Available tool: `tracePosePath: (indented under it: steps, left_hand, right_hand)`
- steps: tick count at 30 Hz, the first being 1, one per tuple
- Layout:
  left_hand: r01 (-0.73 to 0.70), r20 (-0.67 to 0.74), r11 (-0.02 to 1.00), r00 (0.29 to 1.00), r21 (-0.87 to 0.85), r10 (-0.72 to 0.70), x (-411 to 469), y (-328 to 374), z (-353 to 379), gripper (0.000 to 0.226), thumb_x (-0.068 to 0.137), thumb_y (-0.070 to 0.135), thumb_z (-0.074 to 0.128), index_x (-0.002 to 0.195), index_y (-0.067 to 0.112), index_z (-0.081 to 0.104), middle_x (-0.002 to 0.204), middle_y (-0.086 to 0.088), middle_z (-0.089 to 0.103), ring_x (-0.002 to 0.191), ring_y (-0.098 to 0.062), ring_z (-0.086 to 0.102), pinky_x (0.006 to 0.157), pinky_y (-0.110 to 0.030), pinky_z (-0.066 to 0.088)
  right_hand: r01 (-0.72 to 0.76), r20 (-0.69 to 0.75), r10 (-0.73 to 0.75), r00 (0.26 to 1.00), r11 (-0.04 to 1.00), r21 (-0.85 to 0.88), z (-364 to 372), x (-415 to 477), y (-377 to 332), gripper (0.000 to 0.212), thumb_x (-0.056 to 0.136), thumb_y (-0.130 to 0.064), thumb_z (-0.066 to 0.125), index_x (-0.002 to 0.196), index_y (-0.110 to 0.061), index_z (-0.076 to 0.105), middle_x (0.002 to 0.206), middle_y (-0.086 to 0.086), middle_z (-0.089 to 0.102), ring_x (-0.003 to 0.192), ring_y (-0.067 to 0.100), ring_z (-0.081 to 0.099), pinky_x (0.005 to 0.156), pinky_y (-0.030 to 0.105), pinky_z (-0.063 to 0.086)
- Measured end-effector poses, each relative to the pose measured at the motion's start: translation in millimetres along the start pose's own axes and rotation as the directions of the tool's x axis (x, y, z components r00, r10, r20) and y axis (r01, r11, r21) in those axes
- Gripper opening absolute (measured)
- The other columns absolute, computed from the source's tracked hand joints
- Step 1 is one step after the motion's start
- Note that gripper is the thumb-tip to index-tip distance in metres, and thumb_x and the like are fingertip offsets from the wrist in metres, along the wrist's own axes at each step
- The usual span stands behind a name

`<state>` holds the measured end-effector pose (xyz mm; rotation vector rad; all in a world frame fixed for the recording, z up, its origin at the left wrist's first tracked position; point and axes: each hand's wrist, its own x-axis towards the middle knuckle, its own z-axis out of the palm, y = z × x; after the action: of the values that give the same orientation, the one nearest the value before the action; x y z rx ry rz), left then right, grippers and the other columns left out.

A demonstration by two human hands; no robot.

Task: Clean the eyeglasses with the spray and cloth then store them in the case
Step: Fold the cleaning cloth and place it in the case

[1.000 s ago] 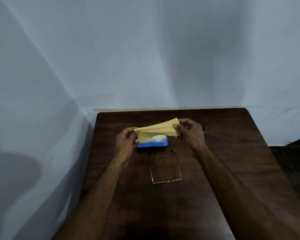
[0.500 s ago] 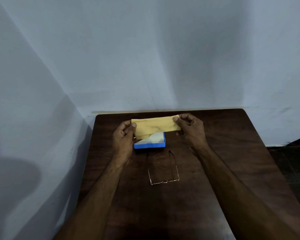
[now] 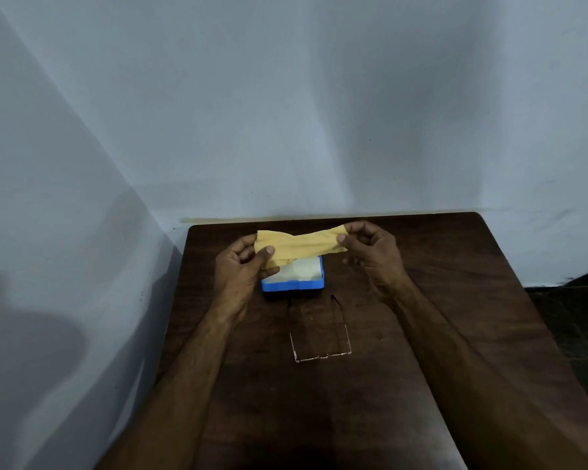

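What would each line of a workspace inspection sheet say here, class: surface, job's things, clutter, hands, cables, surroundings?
Surface: dark wooden table in a wall corner.
Job's things: yellow cloth held stretched above the open blue case; eyeglasses lie unfolded nearer the person; spray not seen.
Clutter: nothing seen.
Hands: left hand and right hand each pinch one end of the cloth.
Cables: nothing seen.
Surroundings: pale walls; dark floor at right.
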<state>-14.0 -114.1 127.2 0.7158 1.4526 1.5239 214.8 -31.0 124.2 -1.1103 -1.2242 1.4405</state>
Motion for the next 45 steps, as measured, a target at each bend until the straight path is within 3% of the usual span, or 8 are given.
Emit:
tracePosePath:
  steps: [8, 15, 23, 26, 33, 36, 41, 45]
  left_hand:
    - [-0.366, 0.132, 0.922, 0.927, 0.123, 0.350, 2.9, 47.3, -5.3, 0.032, 0.093, 0.001, 0.076, 0.120, 0.018, 0.074, 0.108, -0.005, 0.078, 0.092, -0.021, 0.072, 0.082, -0.044, 0.065]
    - [-0.537, 0.224, 0.841, 0.830, 0.067, 0.512, -6.1, 82.8, -3.5, 0.025, 0.096, -0.016, 0.058, 0.102, 0.003, 0.074, 0.104, -0.016, 0.077, 0.092, -0.026, 0.075, 0.077, -0.037, 0.065]
    - [-0.502, 0.295, 0.864, 0.832, 0.042, 0.469, -6.4, 74.1, -5.7, 0.036, 0.093, -0.025, 0.044, 0.098, 0.001, 0.069, 0.108, -0.004, 0.078, 0.102, -0.026, 0.074, 0.075, -0.037, 0.066]
    - [-0.492, 0.316, 0.870, 0.832, 0.043, 0.455, -7.1, 66.1, -4.7, 0.041, 0.094, -0.025, 0.042, 0.101, 0.004, 0.070, 0.110, -0.002, 0.078, 0.103, -0.022, 0.074, 0.075, -0.035, 0.065]
    - [-0.454, 0.342, 0.889, 0.845, 0.050, 0.412, -11.4, 47.2, -8.2, 0.044, 0.090, -0.026, 0.047, 0.098, 0.006, 0.076, 0.117, -0.012, 0.074, 0.112, -0.024, 0.072, 0.079, -0.033, 0.064]
    - [-0.435, 0.344, 0.897, 0.856, 0.076, 0.385, -13.9, 42.4, -13.0, 0.033, 0.093, -0.007, 0.048, 0.098, 0.006, 0.078, 0.118, -0.014, 0.074, 0.108, -0.024, 0.073, 0.081, -0.032, 0.063]
    - [-0.318, 0.193, 0.935, 0.938, 0.155, 0.287, -15.7, 33.4, -8.9, 0.013, 0.097, 0.014, 0.071, 0.091, 0.005, 0.078, 0.105, -0.007, 0.079, 0.088, -0.019, 0.076, 0.078, -0.032, 0.063]
    - [-0.286, 0.118, 0.948, 0.955, 0.136, 0.272, -10.6, 25.1, -5.3, 0.020, 0.086, 0.003, 0.082, 0.103, 0.009, 0.074, 0.101, -0.008, 0.078, 0.093, -0.016, 0.076, 0.072, -0.028, 0.063]
  right_hand:
    - [0.172, 0.080, -0.186, 0.979, 0.974, 0.148, 5.4, -3.4, -20.4, 0.018, 0.094, 0.011, 0.062, 0.099, -0.006, 0.066, 0.094, 0.008, 0.069, 0.087, 0.019, 0.065, 0.072, 0.032, 0.055]
    - [0.223, 0.122, -0.247, 0.961, 0.957, 0.186, 6.7, -4.9, -43.9, 0.026, 0.089, 0.012, 0.056, 0.083, -0.011, 0.065, 0.096, 0.006, 0.072, 0.094, 0.018, 0.067, 0.079, 0.028, 0.052]
    - [0.115, 0.126, -0.158, 0.979, 0.949, 0.293, 7.2, 1.9, -38.8, 0.027, 0.098, 0.016, 0.049, 0.095, -0.007, 0.064, 0.099, 0.013, 0.067, 0.092, 0.029, 0.062, 0.078, 0.037, 0.061]
    - [0.026, 0.117, -0.069, 0.991, 0.943, 0.332, 10.9, 4.9, -34.0, 0.024, 0.100, 0.014, 0.048, 0.099, -0.004, 0.063, 0.093, 0.009, 0.065, 0.084, 0.021, 0.066, 0.076, 0.037, 0.062]
    - [-0.173, 0.090, 0.150, 0.985, 0.893, 0.415, 14.9, 3.3, -28.8, 0.028, 0.103, -0.003, 0.044, 0.098, 0.000, 0.071, 0.098, 0.016, 0.068, 0.090, 0.025, 0.067, 0.072, 0.034, 0.063]
    - [-0.167, 0.127, 0.122, 0.984, 0.875, 0.454, 13.9, -0.6, -31.6, 0.023, 0.103, -0.012, 0.051, 0.101, 0.000, 0.071, 0.100, 0.010, 0.071, 0.089, 0.021, 0.072, 0.075, 0.035, 0.063]
    - [-0.067, 0.129, 0.028, 0.991, 0.948, 0.310, 15.4, 0.6, -24.6, 0.017, 0.090, 0.005, 0.071, 0.106, -0.001, 0.069, 0.094, 0.006, 0.072, 0.089, 0.018, 0.071, 0.073, 0.032, 0.062]
    - [0.022, 0.130, -0.050, 0.990, 0.977, 0.210, 11.8, 1.5, -19.9, 0.031, 0.085, 0.007, 0.076, 0.113, -0.005, 0.070, 0.100, 0.014, 0.070, 0.091, 0.024, 0.070, 0.073, 0.031, 0.062]
